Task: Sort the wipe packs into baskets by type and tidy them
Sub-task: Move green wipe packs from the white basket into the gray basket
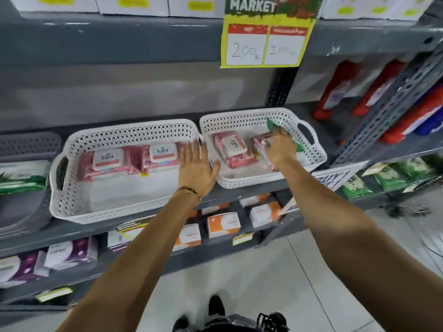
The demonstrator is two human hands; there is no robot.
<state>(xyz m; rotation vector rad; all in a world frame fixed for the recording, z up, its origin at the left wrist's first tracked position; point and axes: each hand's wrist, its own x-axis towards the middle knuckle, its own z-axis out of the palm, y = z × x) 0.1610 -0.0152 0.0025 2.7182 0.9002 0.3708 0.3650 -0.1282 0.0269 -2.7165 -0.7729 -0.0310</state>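
Two white perforated baskets stand side by side on a grey shelf. The left basket [72,207] holds two pink Kara wipe packs [107,164] along its back wall. The right basket [239,182] holds a pink Kara pack [233,149], another pink pack [260,143] and a green pack [272,125] at the back right. My left hand [196,168] is spread flat with fingers apart over the right end of the left basket, holding nothing. Inside the right basket, my right hand [280,147] lies over the second pink pack and the green pack; its grip is hidden.
A grey basket [28,144] with green packs [21,180] sits at far left. Red bottles [340,92] and green packets [388,176] fill the shelves to the right. Boxes [221,224] line the shelf below. A yellow price sign [266,39] hangs above.
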